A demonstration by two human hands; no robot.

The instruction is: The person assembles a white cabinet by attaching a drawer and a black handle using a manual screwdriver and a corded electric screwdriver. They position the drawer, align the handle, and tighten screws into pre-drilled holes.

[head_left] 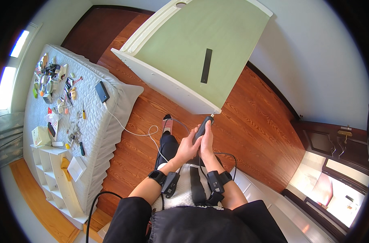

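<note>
Both hands grip a slim black electric screwdriver (203, 126). My left hand (187, 149) wraps its lower body and my right hand (206, 141) holds it from the right side. The tool's tip touches the near corner of a white-framed, pale green furniture panel (192, 44), which stands tilted on the wooden floor. A black strip (206, 65) lies on the green face. Black bands with small devices sit on both wrists.
A mattress (91, 121) on the left carries several small tools, screws, packets and a black phone (102, 91) with a white cable running to the floor. A white shelf unit (58, 182) lies beside it. A dark door (334, 141) is at the right.
</note>
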